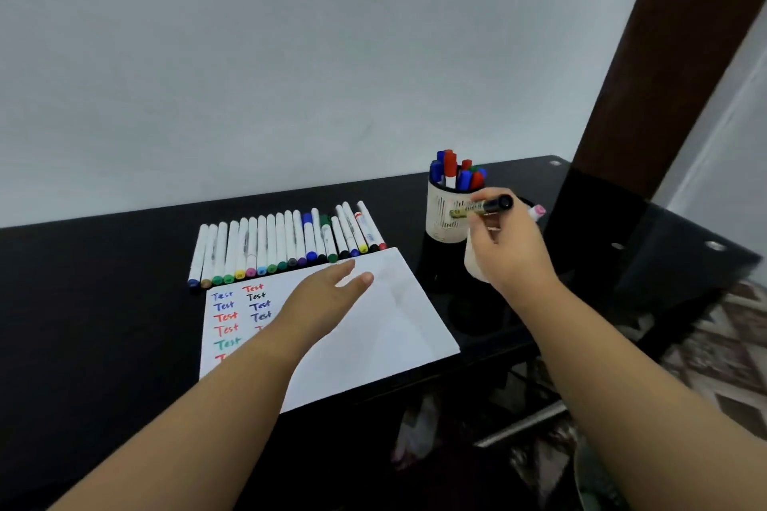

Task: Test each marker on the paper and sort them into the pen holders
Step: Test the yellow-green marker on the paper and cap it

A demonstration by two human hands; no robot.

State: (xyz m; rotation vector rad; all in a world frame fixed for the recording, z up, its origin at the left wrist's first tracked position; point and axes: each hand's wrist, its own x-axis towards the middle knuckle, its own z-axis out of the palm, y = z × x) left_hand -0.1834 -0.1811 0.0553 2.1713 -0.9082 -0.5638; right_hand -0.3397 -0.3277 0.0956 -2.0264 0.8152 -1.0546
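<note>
Broadly, we see a glossy black tabletop with a smooth, reflective surface, set against a plain pale wall. On it lies a flat rectangular sheet of white paper, its left part carrying 2 columns of the word "Test" in blue, red, green and black ink. Above the paper's far edge, a row of markers lies side by side, slim white cylinders with coloured end caps facing us. To the right stands a round, cream-coloured pen holder with a slotted wall and a dark base, upright and filled with blue, red and green capped markers. Our left hand hovers flat over the paper, fingers straight and relaxed, holding nothing. Our right hand is raised just in front of the holder, its grip pinching a black-capped marker held nearly level, cap pointing right, across the holder's rim.
</note>
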